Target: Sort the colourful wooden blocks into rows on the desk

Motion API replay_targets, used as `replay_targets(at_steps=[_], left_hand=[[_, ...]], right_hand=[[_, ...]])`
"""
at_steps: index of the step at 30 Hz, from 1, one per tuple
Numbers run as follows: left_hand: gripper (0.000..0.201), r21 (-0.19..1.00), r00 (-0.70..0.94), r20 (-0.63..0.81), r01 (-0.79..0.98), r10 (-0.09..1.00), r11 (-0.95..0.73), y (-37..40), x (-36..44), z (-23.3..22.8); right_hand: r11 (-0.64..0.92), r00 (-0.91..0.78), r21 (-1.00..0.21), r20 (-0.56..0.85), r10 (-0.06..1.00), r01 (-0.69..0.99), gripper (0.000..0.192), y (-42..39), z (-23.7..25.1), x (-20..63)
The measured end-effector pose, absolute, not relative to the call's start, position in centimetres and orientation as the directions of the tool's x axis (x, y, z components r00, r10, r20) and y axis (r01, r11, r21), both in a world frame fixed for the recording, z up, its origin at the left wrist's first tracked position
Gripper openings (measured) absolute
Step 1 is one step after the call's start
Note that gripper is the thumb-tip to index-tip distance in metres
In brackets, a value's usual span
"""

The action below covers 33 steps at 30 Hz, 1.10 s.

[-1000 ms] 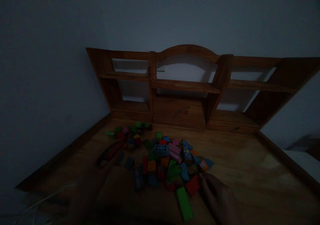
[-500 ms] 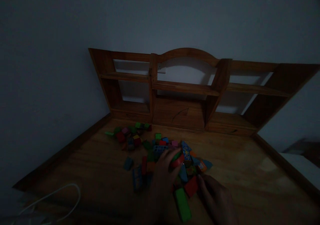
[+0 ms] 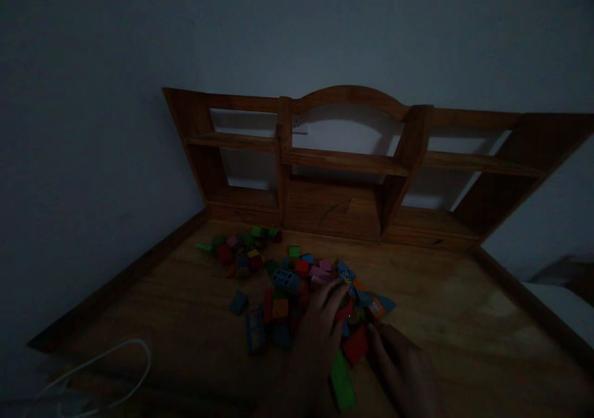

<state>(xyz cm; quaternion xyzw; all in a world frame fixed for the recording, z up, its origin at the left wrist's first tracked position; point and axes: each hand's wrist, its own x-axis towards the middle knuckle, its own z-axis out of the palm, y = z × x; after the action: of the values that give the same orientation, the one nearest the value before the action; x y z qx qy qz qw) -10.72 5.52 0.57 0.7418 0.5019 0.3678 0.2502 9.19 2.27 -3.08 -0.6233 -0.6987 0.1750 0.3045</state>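
In the dim head view, my left hand (image 3: 318, 322) is closed around a red and green block (image 3: 344, 308), partly covered by the fingers, low over the right side of a block pile. My right hand (image 3: 404, 363) has its fingers curled together, the tips at the right edge of a red block (image 3: 356, 345) on the table. Below that block lies a long green block (image 3: 342, 382), its top end near my left wrist. Blue triangular pieces and an orange-marked block (image 3: 376, 308) sit just beyond my right fingertips.
Loose toy blocks spread left, among them a blue window-patterned block (image 3: 286, 281), an orange one (image 3: 279, 310) and a blue one (image 3: 238, 303). A wooden shelf unit (image 3: 346, 161) stands along the back of the table (image 3: 180, 307). A white cable (image 3: 147, 359) loops at the lower left.
My left hand has moved right and slightly nearer with the red and green block, uncovering pink and blue blocks behind it. My right hand stays almost in place beside the red block.
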Motion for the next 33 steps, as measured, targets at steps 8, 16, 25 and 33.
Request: replay_targets(at_steps=[8, 16, 25, 33], left_hand=[[0.07, 0.279, 0.359, 0.254, 0.862, 0.898, -0.423, 5.1, -9.5, 0.5], [0.08, 0.216, 0.44, 0.28, 0.837, 0.853, -0.503, 4.4, -10.1, 0.3], [0.064, 0.242, 0.368, 0.294, 0.864, 0.882, -0.441, 4.6, -9.8, 1.4], [0.062, 0.279, 0.315, 0.318, 0.87, 0.894, -0.406, 5.8, -9.2, 1.0]], right_hand=[[0.192, -0.059, -0.628, 0.226, 0.972, 0.754, 0.049, 2.3, -3.3, 9.2], [0.223, -0.07, -0.597, 0.269, 0.961, 0.771, 0.047, 2.4, -3.5, 9.4], [0.227, -0.07, -0.579, 0.282, 0.957, 0.783, 0.051, 2.3, -3.2, 9.2], [0.222, -0.064, -0.584, 0.278, 0.958, 0.781, 0.049, 2.3, -3.2, 9.2]])
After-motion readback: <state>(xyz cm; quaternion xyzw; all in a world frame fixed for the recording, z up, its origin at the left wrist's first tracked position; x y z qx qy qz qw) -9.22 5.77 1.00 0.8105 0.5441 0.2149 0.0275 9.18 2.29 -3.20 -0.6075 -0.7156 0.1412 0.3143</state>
